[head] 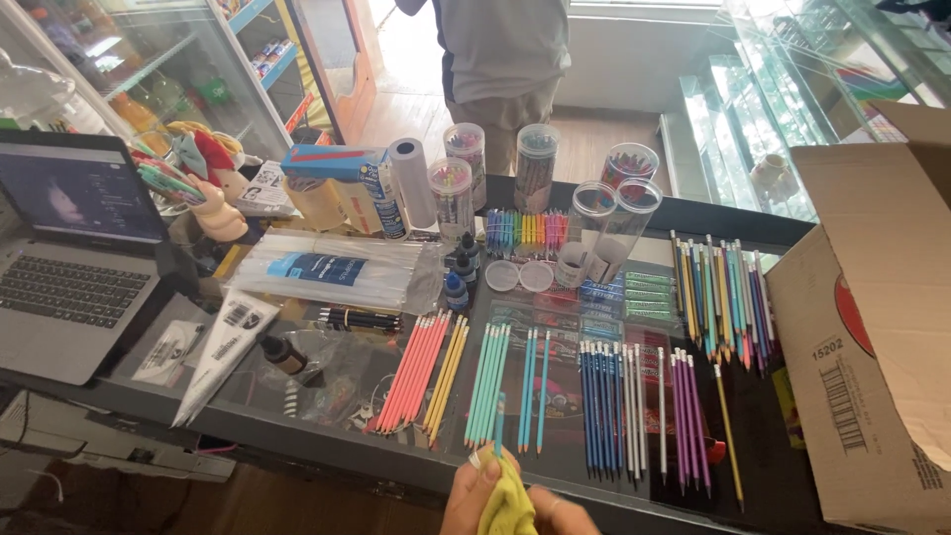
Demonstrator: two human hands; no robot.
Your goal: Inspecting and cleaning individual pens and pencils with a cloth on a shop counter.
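Note:
At the bottom edge my left hand and my right hand both grip a yellow-green cloth just in front of the glass counter. Right above the cloth lie sorted rows of pencils: pink pencils, yellow pencils, teal pencils, dark blue pencils and purple pencils. One teal pencil tip reaches down to the cloth.
A laptop sits open at the left. An open cardboard box stands at the right. Clear tubs of pencils, a paper roll, ink bottles and a mixed pencil pile fill the back. A person stands behind the counter.

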